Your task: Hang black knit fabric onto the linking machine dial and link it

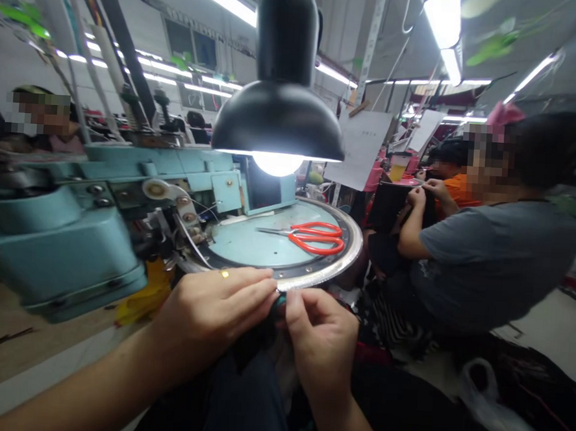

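While fingers hide most of it, a small dark teal scrap of cloth (pixel 279 300) shows at the near edge of a silver, finely toothed metal ring (pixel 313 281). The right hand (pixel 326 338) pinches it between thumb and forefinger; the left hand (pixel 217 302) has its fingers straight and together, its hold unclear. Inside the ring, red-handled steel scissors (pixel 295 233) lie on a round pale-teal plate (pixel 240 244), apart from both hands. Farther right stands a see-through cup of yellow liquid (pixel 399 168).

Dark teal fabric (pixel 279 301), mostly hidden; silvery toothed ring (pixel 316 279), just beside
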A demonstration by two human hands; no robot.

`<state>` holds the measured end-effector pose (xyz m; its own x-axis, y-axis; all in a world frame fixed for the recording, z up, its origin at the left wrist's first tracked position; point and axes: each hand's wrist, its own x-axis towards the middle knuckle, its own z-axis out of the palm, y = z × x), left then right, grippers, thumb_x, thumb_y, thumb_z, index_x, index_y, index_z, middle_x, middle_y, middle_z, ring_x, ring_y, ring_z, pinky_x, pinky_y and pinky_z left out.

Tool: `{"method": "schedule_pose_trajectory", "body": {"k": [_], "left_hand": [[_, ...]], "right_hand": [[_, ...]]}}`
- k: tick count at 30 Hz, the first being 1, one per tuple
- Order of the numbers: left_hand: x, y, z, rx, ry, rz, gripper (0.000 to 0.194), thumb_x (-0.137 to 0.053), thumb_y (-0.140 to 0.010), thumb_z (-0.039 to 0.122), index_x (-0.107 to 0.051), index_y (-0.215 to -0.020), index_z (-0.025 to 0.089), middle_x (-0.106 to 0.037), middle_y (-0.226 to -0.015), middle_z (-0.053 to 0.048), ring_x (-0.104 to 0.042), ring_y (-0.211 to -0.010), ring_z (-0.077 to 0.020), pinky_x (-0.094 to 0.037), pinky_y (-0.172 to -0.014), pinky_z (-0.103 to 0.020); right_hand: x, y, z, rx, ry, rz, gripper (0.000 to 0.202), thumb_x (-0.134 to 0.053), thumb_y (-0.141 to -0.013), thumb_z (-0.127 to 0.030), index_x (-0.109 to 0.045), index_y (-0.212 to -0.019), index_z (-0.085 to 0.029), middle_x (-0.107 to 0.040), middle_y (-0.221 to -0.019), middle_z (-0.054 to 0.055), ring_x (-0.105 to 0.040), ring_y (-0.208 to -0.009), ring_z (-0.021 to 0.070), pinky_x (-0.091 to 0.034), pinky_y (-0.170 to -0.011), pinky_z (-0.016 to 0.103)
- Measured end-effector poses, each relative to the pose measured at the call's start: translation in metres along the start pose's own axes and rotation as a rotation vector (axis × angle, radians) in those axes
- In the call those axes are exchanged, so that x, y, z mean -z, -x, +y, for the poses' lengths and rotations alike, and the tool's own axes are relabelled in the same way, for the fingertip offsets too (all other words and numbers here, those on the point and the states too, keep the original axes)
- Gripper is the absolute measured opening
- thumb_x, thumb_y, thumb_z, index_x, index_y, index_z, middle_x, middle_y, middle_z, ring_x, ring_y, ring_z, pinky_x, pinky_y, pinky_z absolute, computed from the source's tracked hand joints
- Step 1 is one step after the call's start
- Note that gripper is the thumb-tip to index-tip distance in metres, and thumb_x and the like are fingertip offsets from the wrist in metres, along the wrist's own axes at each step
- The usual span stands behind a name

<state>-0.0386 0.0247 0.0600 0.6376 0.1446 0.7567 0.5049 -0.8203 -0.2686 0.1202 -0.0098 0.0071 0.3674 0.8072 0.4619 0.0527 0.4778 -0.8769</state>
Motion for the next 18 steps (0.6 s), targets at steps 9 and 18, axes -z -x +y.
{"method": "schedule_pose_trajectory", "body": {"k": [9,18], "left_hand": [[0.001,-0.002,-0.008,0.041,0.140,-0.053,0.013,-0.063,-0.092,0.018,-0.075,-0.097,0.016,-0.079,-0.099,-0.006,-0.077,-0.086,-0.0166,-0.062,-0.077,-0.022],[0.001,0.000,-0.009,0.123,0.170,-0.052,0.013,-0.065,-0.090,0.018,-0.076,-0.096,0.018,-0.080,-0.095,-0.003,-0.076,-0.083,-0.0152,-0.061,-0.079,-0.020]], "right_hand": [[0.002,-0.004,0.004,-0.247,-0.258,-0.089,0.031,-0.070,-0.084,-0.041,-0.071,-0.068,-0.014,-0.065,-0.053,0.000,-0.060,-0.043,0.0098,-0.047,-0.044,0.016],[0.004,-0.003,0.011,-0.309,-0.343,-0.124,0.032,-0.072,-0.084,-0.042,-0.070,-0.069,-0.014,-0.069,-0.059,0.001,-0.054,-0.038,0.0054,-0.040,-0.040,0.015]]}}
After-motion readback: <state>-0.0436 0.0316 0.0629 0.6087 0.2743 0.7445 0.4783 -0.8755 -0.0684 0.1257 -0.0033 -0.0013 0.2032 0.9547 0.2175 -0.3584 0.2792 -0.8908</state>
